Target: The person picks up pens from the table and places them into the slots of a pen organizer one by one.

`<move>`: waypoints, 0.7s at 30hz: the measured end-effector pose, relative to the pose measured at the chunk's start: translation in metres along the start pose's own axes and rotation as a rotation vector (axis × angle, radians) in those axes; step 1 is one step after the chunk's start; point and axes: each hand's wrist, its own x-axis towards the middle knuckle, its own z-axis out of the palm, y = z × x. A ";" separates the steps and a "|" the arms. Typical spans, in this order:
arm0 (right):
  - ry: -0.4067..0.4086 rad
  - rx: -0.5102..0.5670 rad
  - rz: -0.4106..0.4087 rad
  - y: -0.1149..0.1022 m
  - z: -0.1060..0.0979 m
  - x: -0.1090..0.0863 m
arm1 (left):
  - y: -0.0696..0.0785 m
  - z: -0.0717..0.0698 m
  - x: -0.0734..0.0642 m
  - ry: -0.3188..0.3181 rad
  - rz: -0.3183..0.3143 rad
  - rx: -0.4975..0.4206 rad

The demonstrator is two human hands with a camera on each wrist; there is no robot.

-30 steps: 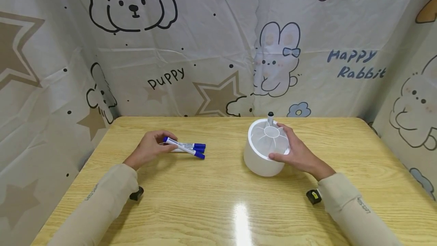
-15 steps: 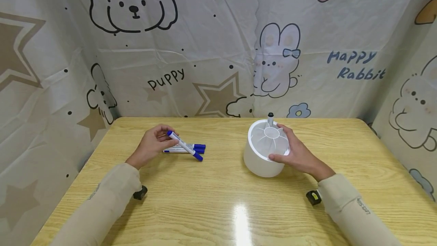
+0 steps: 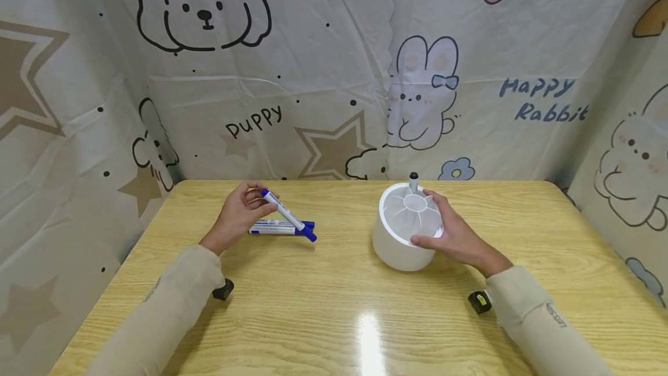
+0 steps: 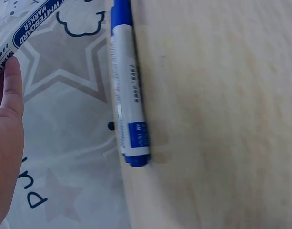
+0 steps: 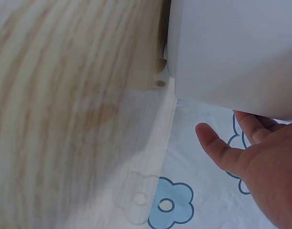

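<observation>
My left hand [image 3: 236,214] pinches a blue-capped whiteboard marker [image 3: 285,211] between thumb and fingers. The marker slants, its capped end down to the right and overlapping the lying ones in the head view. Below it, more blue-and-white markers [image 3: 273,228] lie side by side on the table; one marker [image 4: 130,86] shows large in the left wrist view. My right hand [image 3: 461,238] holds a round white pen holder [image 3: 400,253] at its right side, thumb over the rim. Clear dividers split its top into compartments. A dark-tipped marker [image 3: 414,183] stands in the rear one.
The wood-grain table [image 3: 313,306] reaches back to a patterned curtain [image 3: 313,74] with cartoon prints, which also hangs at both sides. A black wrist device [image 3: 223,289] sits under the left sleeve, another device [image 3: 479,302] by the right sleeve.
My left hand has risen and moved slightly right, lifting the marker's near end off the lying markers so it tilts more steeply. The right hand and pen holder stay put.
</observation>
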 end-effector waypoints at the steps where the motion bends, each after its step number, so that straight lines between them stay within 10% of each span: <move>1: 0.000 -0.001 -0.002 0.000 0.000 0.000 | 0.002 0.000 0.001 0.004 0.004 -0.004; 21: 0.003 -0.013 0.016 -0.002 0.001 0.000 | 0.026 0.011 0.016 0.033 0.104 -0.085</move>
